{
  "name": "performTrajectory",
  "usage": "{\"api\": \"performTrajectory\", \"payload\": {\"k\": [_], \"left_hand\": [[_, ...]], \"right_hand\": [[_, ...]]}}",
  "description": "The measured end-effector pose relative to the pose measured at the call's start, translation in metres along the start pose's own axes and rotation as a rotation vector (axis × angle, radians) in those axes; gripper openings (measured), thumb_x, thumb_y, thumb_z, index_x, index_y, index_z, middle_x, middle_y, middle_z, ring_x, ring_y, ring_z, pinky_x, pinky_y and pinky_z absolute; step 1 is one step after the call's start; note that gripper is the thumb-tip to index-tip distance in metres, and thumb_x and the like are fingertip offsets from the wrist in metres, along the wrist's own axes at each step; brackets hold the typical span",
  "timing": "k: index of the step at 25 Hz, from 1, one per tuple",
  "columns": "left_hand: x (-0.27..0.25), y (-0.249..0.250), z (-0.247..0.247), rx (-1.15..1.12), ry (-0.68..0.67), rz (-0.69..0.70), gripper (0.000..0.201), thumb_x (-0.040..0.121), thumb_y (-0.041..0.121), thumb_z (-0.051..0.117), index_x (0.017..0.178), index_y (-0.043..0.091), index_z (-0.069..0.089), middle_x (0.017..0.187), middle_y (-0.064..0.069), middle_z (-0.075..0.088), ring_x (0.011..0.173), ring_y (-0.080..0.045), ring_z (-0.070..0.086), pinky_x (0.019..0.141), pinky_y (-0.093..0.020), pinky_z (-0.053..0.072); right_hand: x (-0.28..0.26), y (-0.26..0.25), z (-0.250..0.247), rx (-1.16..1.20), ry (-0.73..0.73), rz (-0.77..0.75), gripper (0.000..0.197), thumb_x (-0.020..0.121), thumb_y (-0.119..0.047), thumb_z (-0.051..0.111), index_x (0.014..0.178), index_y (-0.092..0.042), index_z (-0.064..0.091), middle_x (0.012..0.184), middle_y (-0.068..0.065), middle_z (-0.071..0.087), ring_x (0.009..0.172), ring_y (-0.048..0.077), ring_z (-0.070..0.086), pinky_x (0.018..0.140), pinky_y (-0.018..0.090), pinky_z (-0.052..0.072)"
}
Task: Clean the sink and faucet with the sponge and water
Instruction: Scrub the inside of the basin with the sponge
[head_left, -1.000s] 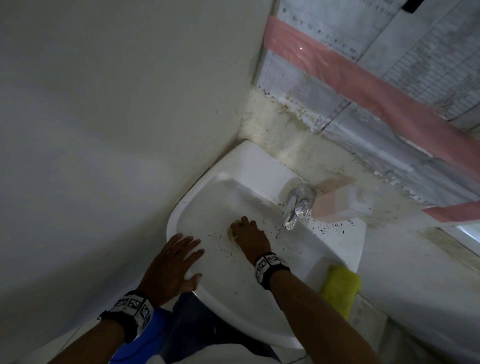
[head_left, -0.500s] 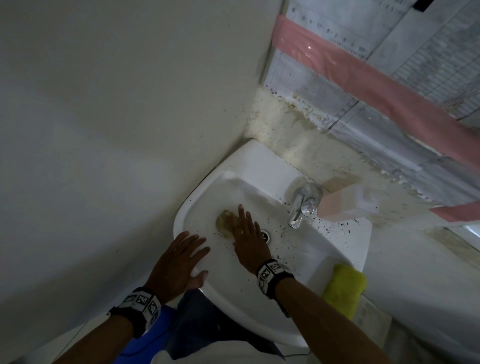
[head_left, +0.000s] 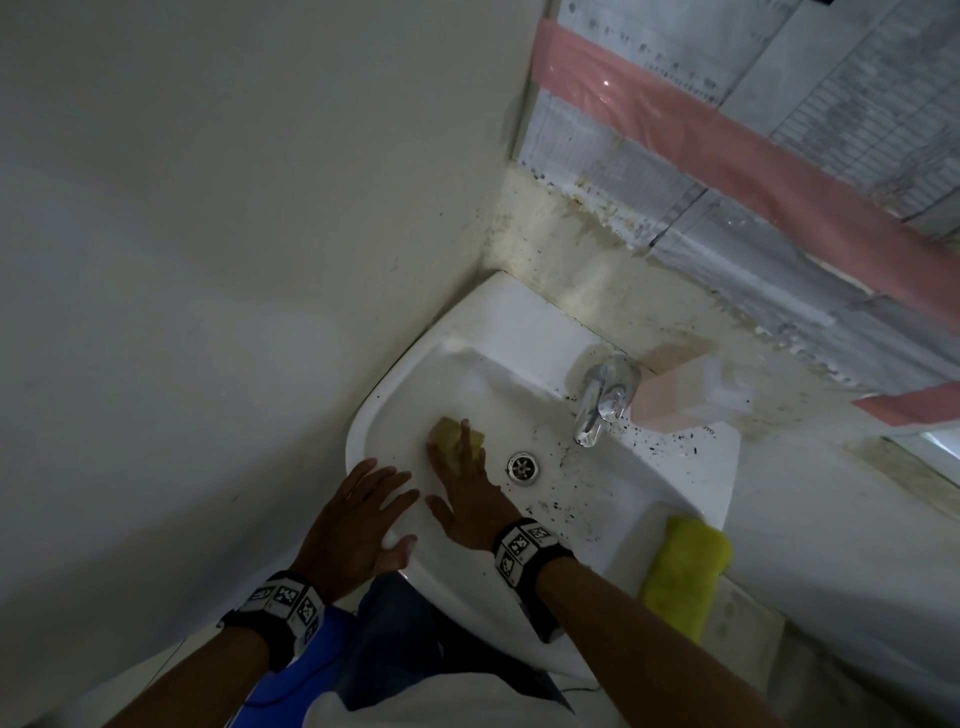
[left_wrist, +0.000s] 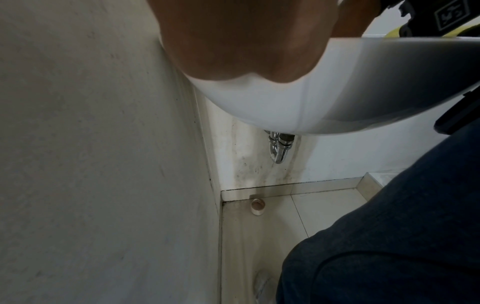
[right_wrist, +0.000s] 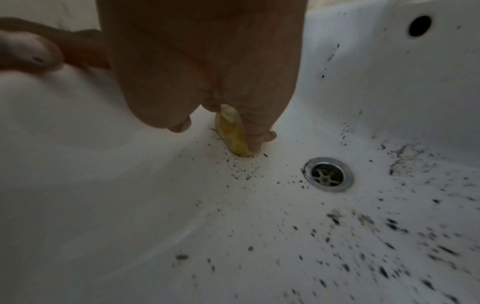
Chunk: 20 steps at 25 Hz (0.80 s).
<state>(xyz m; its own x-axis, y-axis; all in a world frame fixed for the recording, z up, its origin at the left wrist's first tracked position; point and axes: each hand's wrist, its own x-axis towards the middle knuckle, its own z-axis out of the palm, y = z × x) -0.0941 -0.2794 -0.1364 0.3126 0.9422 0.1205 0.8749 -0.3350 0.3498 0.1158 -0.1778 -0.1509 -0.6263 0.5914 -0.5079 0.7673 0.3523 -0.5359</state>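
Observation:
A white sink (head_left: 519, 312) sits in a wall corner, its basin and right deck peppered with dark specks (head_left: 649, 441). My right hand (head_left: 467, 488) lies flat in the basin, left of the drain (head_left: 523, 467), its straight fingers pressing a yellow sponge (head_left: 445, 432) onto the porcelain. In the right wrist view the sponge (right_wrist: 233, 137) shows folded under the fingertips, with grit around it and the drain (right_wrist: 327, 174) to its right. My left hand (head_left: 358, 519) rests open on the sink's front left rim. The chrome faucet (head_left: 597, 405) stands behind the drain; no water is visible.
A second yellow-green sponge or cloth (head_left: 685, 571) lies on the sink's right front corner. A pink and white container (head_left: 685, 395) stands right of the faucet. Walls close in on the left and back. Under the basin hangs a chrome trap (left_wrist: 279, 148).
My right hand has slid the sponge leftward across the basin, from beside the faucet to the left slope, uncovering the drain. The left hand has stayed on the rim.

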Motion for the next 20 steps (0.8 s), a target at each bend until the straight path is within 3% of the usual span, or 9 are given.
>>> {"api": "performTrajectory", "payload": {"k": [4,9,12,15,20], "left_hand": [[0.000,0.000,-0.001,0.001,-0.004,-0.012,0.053,0.096,0.054,0.055,0.127,0.014,0.070,0.139,-0.007,0.061,0.130,-0.027,0.056,0.122,-0.047,0.028],[0.000,0.000,0.000,0.009,-0.002,0.001,0.051,0.096,0.052,0.058,0.127,0.013,0.070,0.138,-0.008,0.062,0.129,-0.028,0.056,0.122,-0.049,0.027],[-0.001,-0.001,0.001,0.012,-0.004,0.003,0.051,0.095,0.052,0.059,0.127,0.013,0.070,0.138,-0.008,0.062,0.129,-0.028,0.056,0.124,-0.047,0.023],[-0.001,-0.001,0.001,0.003,0.005,0.008,0.051,0.095,0.051,0.059,0.127,0.014,0.070,0.138,-0.007,0.062,0.128,-0.027,0.056,0.125,-0.045,0.022],[0.000,0.000,0.000,-0.002,0.016,-0.002,0.051,0.095,0.052,0.058,0.124,0.013,0.072,0.136,-0.007,0.063,0.127,-0.027,0.058,0.123,-0.046,0.025]], "right_hand": [[-0.026,0.021,-0.001,-0.035,-0.045,0.052,0.076,0.106,-0.046,0.038,0.162,-0.027,-0.011,0.156,0.009,-0.045,0.146,0.039,-0.027,0.124,0.062,0.007],[-0.004,0.019,-0.017,0.078,0.000,0.160,0.085,0.103,-0.055,0.040,0.160,-0.029,-0.017,0.151,0.006,-0.051,0.149,0.048,-0.020,0.120,0.067,0.016],[0.011,-0.006,-0.023,0.103,-0.010,0.093,0.087,0.100,-0.061,0.040,0.158,-0.036,-0.019,0.150,0.002,-0.053,0.150,0.049,-0.015,0.119,0.066,0.020],[-0.009,0.005,-0.015,0.003,-0.084,-0.003,0.082,0.099,-0.063,0.038,0.158,-0.042,-0.016,0.156,-0.002,-0.047,0.150,0.046,-0.019,0.120,0.066,0.019],[-0.013,0.032,-0.027,-0.055,-0.113,0.064,0.083,0.101,-0.061,0.039,0.160,-0.037,-0.015,0.154,0.000,-0.050,0.151,0.045,-0.016,0.123,0.062,0.012]]}}
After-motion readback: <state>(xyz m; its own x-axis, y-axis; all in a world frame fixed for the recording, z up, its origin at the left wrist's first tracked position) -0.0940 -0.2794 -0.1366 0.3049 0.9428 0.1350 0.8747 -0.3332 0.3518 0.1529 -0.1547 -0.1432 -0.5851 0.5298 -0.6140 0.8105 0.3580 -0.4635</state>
